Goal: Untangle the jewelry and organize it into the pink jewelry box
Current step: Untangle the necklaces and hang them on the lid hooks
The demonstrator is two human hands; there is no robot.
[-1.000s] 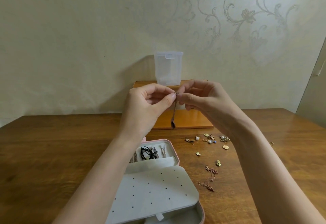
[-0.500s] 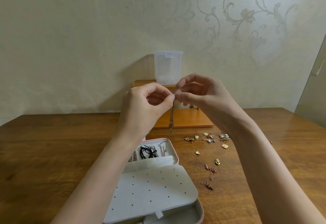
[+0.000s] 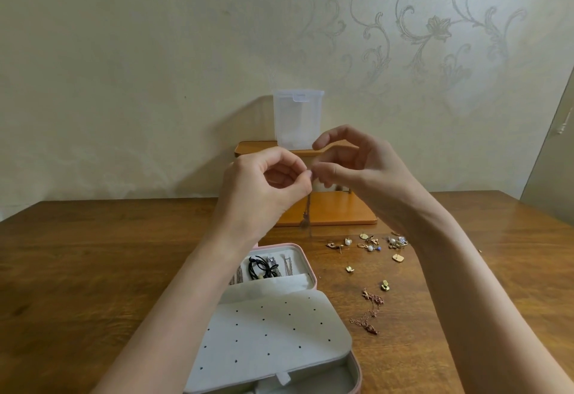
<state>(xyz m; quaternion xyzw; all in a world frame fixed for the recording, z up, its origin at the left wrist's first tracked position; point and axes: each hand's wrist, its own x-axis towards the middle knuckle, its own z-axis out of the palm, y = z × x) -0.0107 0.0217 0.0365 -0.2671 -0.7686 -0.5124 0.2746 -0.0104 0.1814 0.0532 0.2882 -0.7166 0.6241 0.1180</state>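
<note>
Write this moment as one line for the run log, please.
stage: untangling | left hand: pinches chain | right hand: pinches chain top | chain: hangs above table | pink jewelry box: open | earrings: loose on table

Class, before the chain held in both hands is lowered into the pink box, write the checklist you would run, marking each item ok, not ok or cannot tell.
1. Chain pinched by left hand and right hand: ok.
2. Chain free of knots: cannot tell.
3. Chain hangs above the table, touching nothing: ok.
4. Pink jewelry box open: ok.
5. Space left in its rear compartment: cannot tell.
6. Loose earrings outside the path to the box: ok.
</note>
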